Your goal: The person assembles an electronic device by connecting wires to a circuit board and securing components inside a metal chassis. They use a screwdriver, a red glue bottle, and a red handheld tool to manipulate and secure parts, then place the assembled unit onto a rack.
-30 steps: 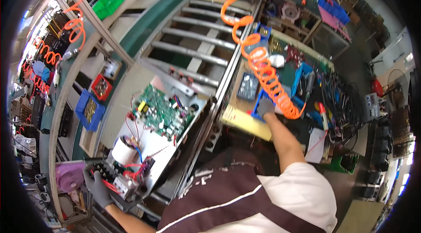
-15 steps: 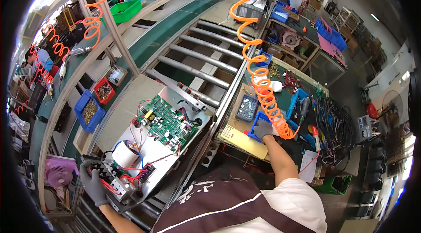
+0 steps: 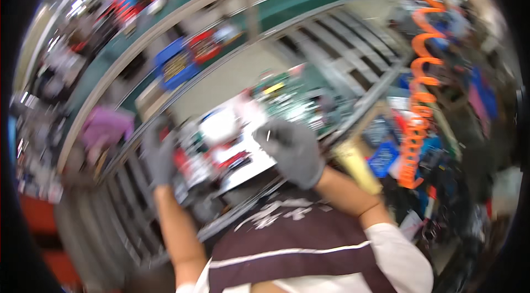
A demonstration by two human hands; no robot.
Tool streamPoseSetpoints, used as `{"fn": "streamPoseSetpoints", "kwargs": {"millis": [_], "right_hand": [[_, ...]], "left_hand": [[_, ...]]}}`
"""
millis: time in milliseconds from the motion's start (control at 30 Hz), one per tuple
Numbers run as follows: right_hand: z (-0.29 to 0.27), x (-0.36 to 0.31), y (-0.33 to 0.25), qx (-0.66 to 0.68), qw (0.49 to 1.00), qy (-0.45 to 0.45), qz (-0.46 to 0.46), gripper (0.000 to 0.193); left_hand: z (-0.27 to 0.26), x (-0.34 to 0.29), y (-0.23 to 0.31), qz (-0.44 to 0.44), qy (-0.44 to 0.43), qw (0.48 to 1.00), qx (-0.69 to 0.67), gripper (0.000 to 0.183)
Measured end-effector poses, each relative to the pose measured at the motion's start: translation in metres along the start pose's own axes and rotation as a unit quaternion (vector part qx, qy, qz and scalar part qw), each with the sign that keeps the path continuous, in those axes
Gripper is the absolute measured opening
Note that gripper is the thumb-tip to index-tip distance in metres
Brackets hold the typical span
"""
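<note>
1. The unit (image 3: 251, 174), a pale plate carrying parts and wiring, lies slantwise in front of the person, between the conveyor's rails. Its green board (image 3: 301, 102) is at the far right end, with the white cylinder (image 3: 220, 127) nearer the left.
2. The main change is the right hand (image 3: 292, 152): half a second ago it was in the blue bin (image 3: 382, 159); now it is over the plate, just beside the board. Its fingers are curled, with a small bright spot at the tips. Blur hides whether they hold anything.
3. The left hand (image 3: 159, 155) stays at the unit's left end, beside dark and red parts. I cannot tell how far its grip is open or whether it has hold of anything.
4. Both hands are therefore at the unit, so the work seems centred there rather than at the bin.
5. Farther out, the yellow block (image 3: 356, 166) sits between the unit and bin, and the orange hose (image 3: 417, 127) hangs beyond.
</note>
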State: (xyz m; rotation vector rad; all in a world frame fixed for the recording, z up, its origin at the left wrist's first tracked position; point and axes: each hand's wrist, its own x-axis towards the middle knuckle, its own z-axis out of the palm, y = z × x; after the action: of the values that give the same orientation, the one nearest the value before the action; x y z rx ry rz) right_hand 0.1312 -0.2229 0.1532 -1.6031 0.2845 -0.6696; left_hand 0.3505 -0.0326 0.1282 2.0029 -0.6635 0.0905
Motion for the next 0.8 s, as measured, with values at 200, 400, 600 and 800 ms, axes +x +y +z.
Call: {"fn": "streamPoseSetpoints", "kwargs": {"millis": [200, 400, 600, 800], "right_hand": [[0.117, 0.12, 0.047, -0.241, 0.943, -0.221, -0.068, 0.024], [0.149, 0.148, 0.088, -0.257, 0.916, -0.304, -0.047, 0.025], [0.146, 0.154, 0.109, -0.159, 0.91, -0.382, 0.017, 0.026], [0.15, 0.15, 0.109, -0.158, 0.914, -0.374, 0.021, 0.026]], "left_hand": [[-0.005, 0.004, 0.0, 0.069, 0.011, 0.993, 0.096, 0.028], [-0.006, 0.0, 0.018, 0.021, 0.011, 0.993, 0.118, 0.033], [-0.004, 0.001, 0.019, 0.018, 0.004, 0.994, 0.105, 0.033], [-0.001, 0.002, 0.01, 0.021, 0.017, 0.995, 0.096, 0.031]]}}
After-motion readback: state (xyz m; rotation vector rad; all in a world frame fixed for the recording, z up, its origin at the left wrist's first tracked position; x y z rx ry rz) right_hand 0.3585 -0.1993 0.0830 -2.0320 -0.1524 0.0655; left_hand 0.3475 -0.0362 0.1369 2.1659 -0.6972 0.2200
